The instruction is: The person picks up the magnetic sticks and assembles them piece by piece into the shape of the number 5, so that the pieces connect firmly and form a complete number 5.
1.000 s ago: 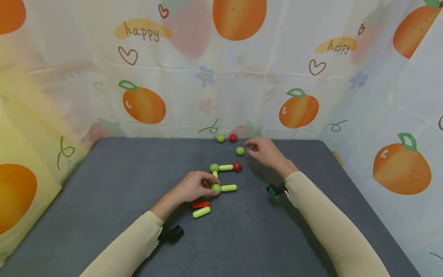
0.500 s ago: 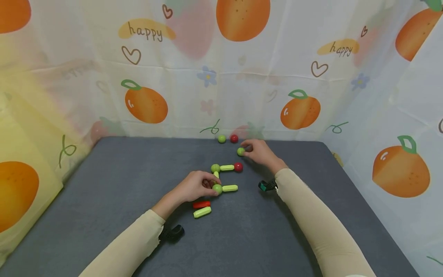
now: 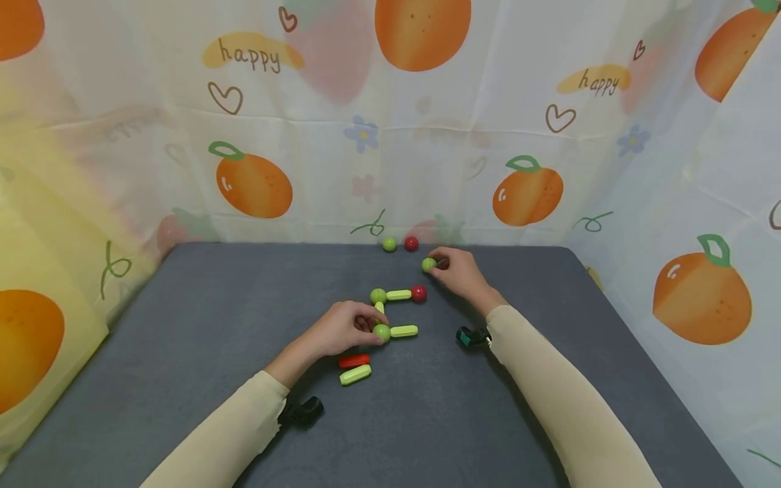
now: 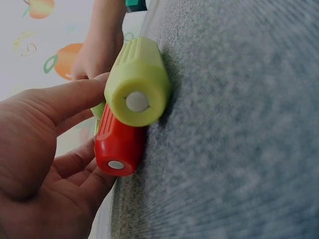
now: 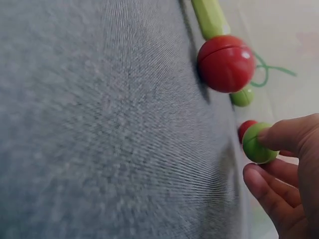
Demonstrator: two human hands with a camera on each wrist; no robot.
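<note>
The left hand point(image 3: 342, 329) hides most of the upright green stick point(image 3: 379, 308).

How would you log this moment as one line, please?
left hand: grips green ball of rod frame | right hand: pinches loose green ball | table

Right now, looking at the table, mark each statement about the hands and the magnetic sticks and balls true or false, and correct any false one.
1. The right hand pinches a green ball. True.
2. The left hand is lifted clear of the built piece. False: its fingers rest on the green ball at the piece's near corner.
3. A loose red stick and a loose green stick lie side by side near the left hand. True.
4. Three balls sit by the back curtain. False: only two, a far green ball and a far red ball.
5. A red ball ends the piece's far stick. True.
</note>
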